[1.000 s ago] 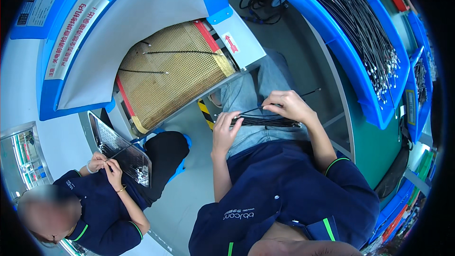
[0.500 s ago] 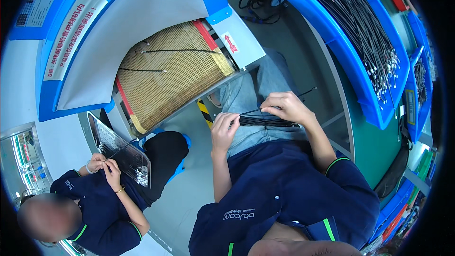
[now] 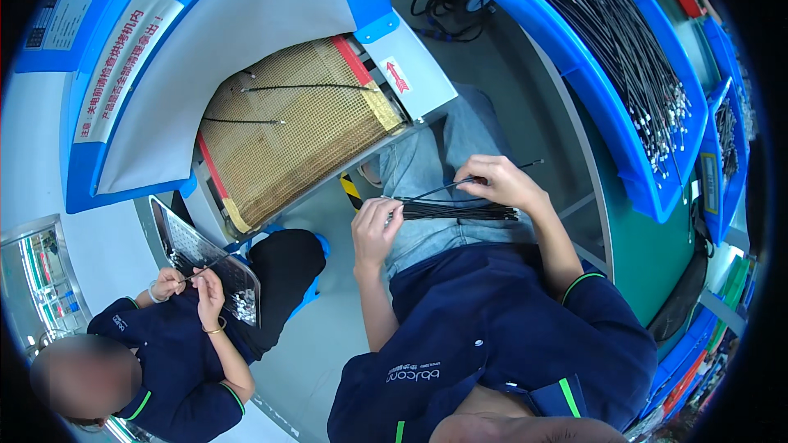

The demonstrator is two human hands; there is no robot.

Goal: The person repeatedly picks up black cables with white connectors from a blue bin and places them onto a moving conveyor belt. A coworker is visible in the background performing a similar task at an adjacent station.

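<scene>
A bundle of thin black cables (image 3: 464,212) lies across my lap, over light blue jeans. My left hand (image 3: 377,228) is closed at the bundle's left end, its fingers curled over the cable ends there. My right hand (image 3: 501,182) pinches a single black cable (image 3: 435,191), which slants just above the bundle. One end of that cable sticks out past my right hand to the right. Its other end runs toward my left fingertips, where the exact contact is hidden.
Ahead stands a blue and white machine with a mesh conveyor belt (image 3: 287,127) bearing a few black cables. A blue bin (image 3: 611,107) heaped with cables is at right. At left a seated co-worker handles a cable above a tray (image 3: 176,226).
My left hand has shifted slightly left, uncovering more of the bundle. The single cable in my right hand now slants more steeply. The co-worker's hands have moved a little.
</scene>
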